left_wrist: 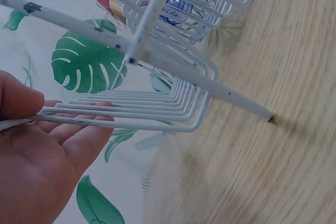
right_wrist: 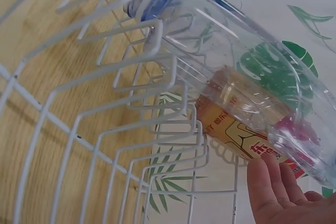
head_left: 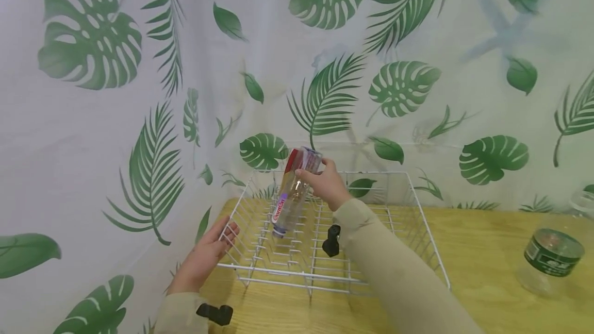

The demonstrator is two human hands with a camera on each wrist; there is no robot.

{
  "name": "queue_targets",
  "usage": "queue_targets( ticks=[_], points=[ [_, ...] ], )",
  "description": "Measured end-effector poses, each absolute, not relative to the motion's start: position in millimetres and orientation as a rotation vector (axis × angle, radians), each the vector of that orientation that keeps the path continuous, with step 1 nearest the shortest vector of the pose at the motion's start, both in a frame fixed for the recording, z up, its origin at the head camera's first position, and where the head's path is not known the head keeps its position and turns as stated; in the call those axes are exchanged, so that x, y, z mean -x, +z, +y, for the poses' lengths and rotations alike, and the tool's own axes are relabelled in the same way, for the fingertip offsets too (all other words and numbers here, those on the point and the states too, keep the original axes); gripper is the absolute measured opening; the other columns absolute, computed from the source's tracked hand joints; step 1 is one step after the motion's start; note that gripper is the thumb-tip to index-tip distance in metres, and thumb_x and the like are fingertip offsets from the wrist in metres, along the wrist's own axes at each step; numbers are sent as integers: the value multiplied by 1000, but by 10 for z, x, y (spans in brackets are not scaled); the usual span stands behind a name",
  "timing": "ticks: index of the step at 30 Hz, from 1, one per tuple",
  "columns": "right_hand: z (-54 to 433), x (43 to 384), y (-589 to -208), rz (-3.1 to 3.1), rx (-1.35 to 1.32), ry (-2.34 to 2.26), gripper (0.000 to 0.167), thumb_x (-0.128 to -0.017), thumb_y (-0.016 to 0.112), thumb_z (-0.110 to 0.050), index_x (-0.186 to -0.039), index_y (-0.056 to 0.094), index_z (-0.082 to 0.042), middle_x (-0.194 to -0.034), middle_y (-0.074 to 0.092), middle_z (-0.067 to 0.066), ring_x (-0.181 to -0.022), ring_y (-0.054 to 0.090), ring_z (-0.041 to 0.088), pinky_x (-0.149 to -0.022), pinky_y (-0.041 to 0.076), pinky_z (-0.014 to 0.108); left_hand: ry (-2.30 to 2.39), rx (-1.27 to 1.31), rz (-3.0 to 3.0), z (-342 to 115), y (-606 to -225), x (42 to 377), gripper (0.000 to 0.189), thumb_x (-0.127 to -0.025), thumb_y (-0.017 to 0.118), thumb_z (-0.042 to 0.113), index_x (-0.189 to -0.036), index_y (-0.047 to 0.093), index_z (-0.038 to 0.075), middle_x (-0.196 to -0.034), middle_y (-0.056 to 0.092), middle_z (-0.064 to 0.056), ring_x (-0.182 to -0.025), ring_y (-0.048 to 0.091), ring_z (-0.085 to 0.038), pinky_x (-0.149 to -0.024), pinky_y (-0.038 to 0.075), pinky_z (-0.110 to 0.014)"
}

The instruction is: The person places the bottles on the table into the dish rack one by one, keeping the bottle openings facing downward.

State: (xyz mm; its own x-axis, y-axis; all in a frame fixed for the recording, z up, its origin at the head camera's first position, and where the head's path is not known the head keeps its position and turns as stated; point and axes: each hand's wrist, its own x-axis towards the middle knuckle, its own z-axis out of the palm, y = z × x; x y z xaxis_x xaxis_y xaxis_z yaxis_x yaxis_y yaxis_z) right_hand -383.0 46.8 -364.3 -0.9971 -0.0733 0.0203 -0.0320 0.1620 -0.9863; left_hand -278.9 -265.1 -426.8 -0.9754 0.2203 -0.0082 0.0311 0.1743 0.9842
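Note:
A white wire rack [head_left: 271,271] with rows of upright tines stands on a wooden table. At its left side my left hand [head_left: 204,256] holds the rim wire; in the left wrist view the thumb lies over the wire and the fingers [left_wrist: 86,137] pass beneath it. My right hand [head_left: 327,182] grips a clear plastic bottle [head_left: 292,195] near its base. The bottle leans neck down over the rack, its label red, yellow and purple. In the right wrist view, the bottle's blue-ringed neck [right_wrist: 152,2] is right at the tines.
A large clear jar [head_left: 552,256] with a green label stands on the table to the right of the rack. Leaf-patterned sheeting [head_left: 403,133] rises behind the rack and along the left side. The wooden tabletop [head_left: 487,251] extends right.

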Motion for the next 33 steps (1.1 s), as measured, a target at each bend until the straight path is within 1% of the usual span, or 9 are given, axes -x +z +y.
queue_targets(
  ticks=[3,7,12,15,20,24,29,33],
  points=[
    [506,3796,-3597,2408,117,-1977,106,-90,73,-51,-163,7,-12,-147,46,22,-129,52,37,-104,45,52,1918,-256,2280,-2645,-4265,2779,66,-101,27,-6,-162,5,3,-162,23,-25,-148,25,-37,-119,23,-49],
    [592,3742,-3527,2416,135,-1970,106,-91,71,-53,-163,4,-13,-153,41,22,-137,44,38,-111,38,55,1923,-264,2261,-2635,-4268,2778,66,-101,26,-7,-162,3,2,-163,20,-27,-149,23,-38,-120,22,-49],
    [700,3684,-3439,2407,160,-1997,102,-93,70,-51,-163,5,-14,-154,39,20,-139,41,38,-113,34,56,1901,-230,2288,-2635,-4273,2779,70,-98,27,-9,-163,4,5,-163,22,-24,-149,26,-35,-119,24,-48],
    [787,3644,-3384,2402,183,-2006,103,-92,69,-54,-163,5,-15,-153,40,19,-141,39,38,-114,32,56,1907,-234,2281,-2628,-4267,2783,69,-99,27,-9,-163,4,5,-163,22,-24,-149,26,-35,-118,24,-47],
    [960,3581,-3295,2430,226,-2008,103,-92,66,-60,-164,7,-17,-155,39,15,-142,37,37,-114,31,58,1908,-260,2263,-2627,-4256,2778,72,-97,25,-11,-162,1,4,-164,17,-25,-150,22,-36,-120,22,-47],
    [1094,3507,-3233,2458,250,-2018,101,-92,64,-62,-164,8,-18,-158,36,14,-142,37,35,-114,32,56,1906,-258,2262,-2636,-4264,2778,73,-96,24,-12,-162,0,5,-164,16,-24,-150,21,-36,-120,22,-46],
    [1298,3357,-3145,2467,290,-2037,99,-93,63,-61,-164,8,-18,-159,34,13,-144,36,34,-115,31,56,1896,-272,2253,-2629,-4265,2784,76,-93,24,-13,-162,-1,5,-165,15,-24,-151,20,-35,-120,21,-46],
    [1460,3244,-3087,2512,319,-2034,98,-93,62,-62,-164,8,-21,-161,33,10,-147,32,31,-116,29,57,1878,-264,2263,-2635,-4249,2780,72,-97,25,-9,-163,-1,6,-165,16,-23,-150,21,-35,-120,21,-46]
  ],
)
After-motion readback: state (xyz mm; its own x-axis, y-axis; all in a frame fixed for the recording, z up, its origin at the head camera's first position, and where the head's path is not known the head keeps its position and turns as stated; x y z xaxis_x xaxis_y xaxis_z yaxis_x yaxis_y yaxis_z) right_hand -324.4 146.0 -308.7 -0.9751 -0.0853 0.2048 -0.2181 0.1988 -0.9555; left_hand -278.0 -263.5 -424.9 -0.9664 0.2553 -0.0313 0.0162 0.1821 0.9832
